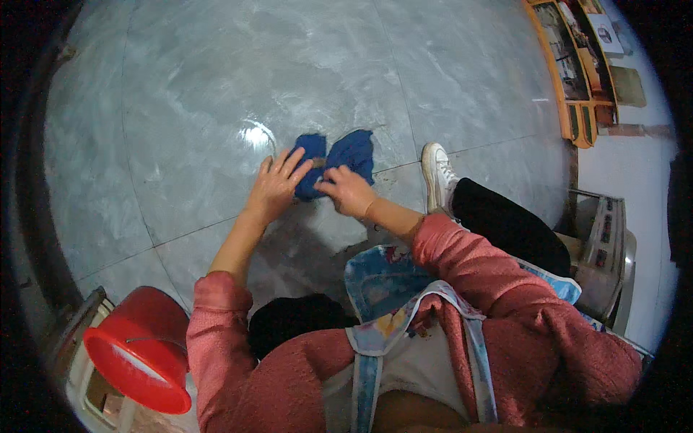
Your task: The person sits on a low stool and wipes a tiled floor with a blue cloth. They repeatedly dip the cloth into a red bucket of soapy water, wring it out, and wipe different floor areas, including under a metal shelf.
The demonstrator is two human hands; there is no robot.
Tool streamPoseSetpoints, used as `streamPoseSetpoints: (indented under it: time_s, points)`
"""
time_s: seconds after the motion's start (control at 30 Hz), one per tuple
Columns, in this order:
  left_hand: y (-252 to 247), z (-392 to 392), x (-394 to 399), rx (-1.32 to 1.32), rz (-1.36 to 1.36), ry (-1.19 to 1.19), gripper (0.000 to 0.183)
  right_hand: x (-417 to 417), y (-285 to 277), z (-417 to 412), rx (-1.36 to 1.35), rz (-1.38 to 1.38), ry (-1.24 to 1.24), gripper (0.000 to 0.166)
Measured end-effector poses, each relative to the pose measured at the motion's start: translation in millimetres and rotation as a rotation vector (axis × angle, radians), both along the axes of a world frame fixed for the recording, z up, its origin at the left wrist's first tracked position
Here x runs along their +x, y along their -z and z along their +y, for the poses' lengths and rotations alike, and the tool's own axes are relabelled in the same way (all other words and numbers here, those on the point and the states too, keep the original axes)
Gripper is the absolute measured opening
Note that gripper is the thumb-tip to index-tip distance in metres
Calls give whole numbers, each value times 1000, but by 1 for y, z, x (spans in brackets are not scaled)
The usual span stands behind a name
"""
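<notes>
A dark blue cloth (354, 149) lies bunched on the grey tiled floor (260, 70), which looks wet and shiny in places. My left hand (276, 184) rests with spread fingers at the cloth's left edge, fingertips touching it. At its lower right part, my right hand (346, 189) has its fingers bent and pinches the fabric near the middle. Between the two raised parts of the cloth a small brownish patch shows; what it is, I cannot tell.
A red plastic bucket (143, 346) with a wire handle stands at lower left beside a pale frame. My white shoe (437, 173) is planted right of the cloth. An orange-framed cabinet (568, 113) stands along the wall at upper right, with a grey metallic object (603, 249) below it.
</notes>
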State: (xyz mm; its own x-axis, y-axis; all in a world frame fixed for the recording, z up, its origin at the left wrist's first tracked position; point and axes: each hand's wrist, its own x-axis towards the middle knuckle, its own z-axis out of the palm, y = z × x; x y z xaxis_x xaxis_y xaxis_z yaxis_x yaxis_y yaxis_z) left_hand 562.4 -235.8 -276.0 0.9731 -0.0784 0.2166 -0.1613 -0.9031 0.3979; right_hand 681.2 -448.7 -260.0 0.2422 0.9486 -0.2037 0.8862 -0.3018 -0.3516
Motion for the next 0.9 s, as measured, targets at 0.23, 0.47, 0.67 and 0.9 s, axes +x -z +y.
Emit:
streamPoseSetpoints:
  time_s: [0.23,0.47,0.67,0.9]
  points:
    - [30,-3,5,-126,40,33,16,16,-17,-28,11,-142,-62,59]
    - [4,34,20,-117,-1,-374,17,116,-12,-3,-7,-144,64,55]
    - [17,61,77,-21,46,-421,18,201,-10,7,33,-268,141,54]
    - [25,56,39,-64,160,-272,20,172,-4,-52,-115,52,331,50]
